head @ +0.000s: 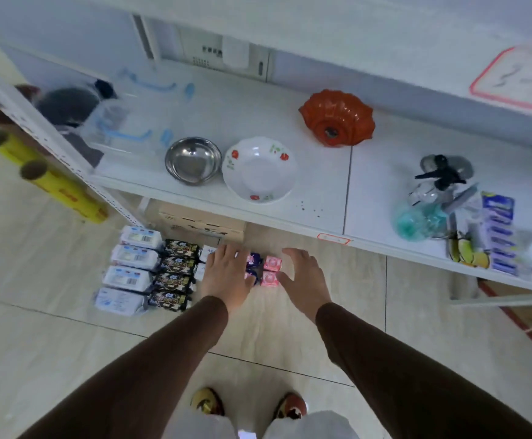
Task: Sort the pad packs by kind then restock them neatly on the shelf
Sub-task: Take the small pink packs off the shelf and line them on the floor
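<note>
Pad packs lie in columns on the floor below the white shelf (pixel 290 226). At the left run several white and blue packs (pixel 130 277), then several black packs (pixel 176 270). White packs (pixel 207 251) and dark blue packs (pixel 254 258) are partly hidden under my left hand (pixel 226 274), which hovers over them with fingers spread. Two pink packs (pixel 271 270) sit at the right end. My right hand (pixel 305 277) is open just right of the pink packs, fingers straight. Neither hand holds anything.
On the shelf stand a steel bowl (pixel 193 160), a flowered white plate (pixel 258 169), an orange mould (pixel 337 118), a spray bottle (pixel 435 185) and blue packets (pixel 499 232). A cardboard box (pixel 201 223) sits under the shelf. Yellow wrap rolls (pixel 52 182) hang at left.
</note>
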Tool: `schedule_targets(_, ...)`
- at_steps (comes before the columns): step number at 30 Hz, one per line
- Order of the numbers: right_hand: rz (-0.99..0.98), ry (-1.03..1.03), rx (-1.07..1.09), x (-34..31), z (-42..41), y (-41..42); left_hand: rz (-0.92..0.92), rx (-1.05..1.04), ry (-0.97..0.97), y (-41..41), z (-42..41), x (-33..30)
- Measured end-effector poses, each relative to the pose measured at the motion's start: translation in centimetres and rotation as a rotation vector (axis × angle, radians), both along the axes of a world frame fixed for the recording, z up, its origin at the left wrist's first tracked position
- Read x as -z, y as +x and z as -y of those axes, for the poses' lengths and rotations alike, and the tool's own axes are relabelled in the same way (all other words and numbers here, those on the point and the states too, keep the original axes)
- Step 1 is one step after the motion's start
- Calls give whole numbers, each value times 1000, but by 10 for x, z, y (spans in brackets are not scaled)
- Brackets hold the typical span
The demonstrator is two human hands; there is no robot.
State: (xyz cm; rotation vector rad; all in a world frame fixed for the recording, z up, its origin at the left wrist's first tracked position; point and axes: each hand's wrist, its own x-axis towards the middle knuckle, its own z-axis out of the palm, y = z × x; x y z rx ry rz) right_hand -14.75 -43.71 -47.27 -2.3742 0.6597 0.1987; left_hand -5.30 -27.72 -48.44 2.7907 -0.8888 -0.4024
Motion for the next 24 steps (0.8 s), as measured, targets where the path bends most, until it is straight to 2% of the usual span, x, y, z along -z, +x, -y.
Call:
schedule_targets(5,133,-42,-17,-132,-14,12,45,1,-114,7,-9,-128)
schedule_targets(11,314,-141,-62,-254,-21,19,142,69,-298,22,-17,-247)
schedule_targets(18,569,-229,-110,-351,-11,33,323,192,-518,56,-15,-346)
schedule_targets(24,652,-247,-88,-395,24,76,379,177,-595,92,18,-393)
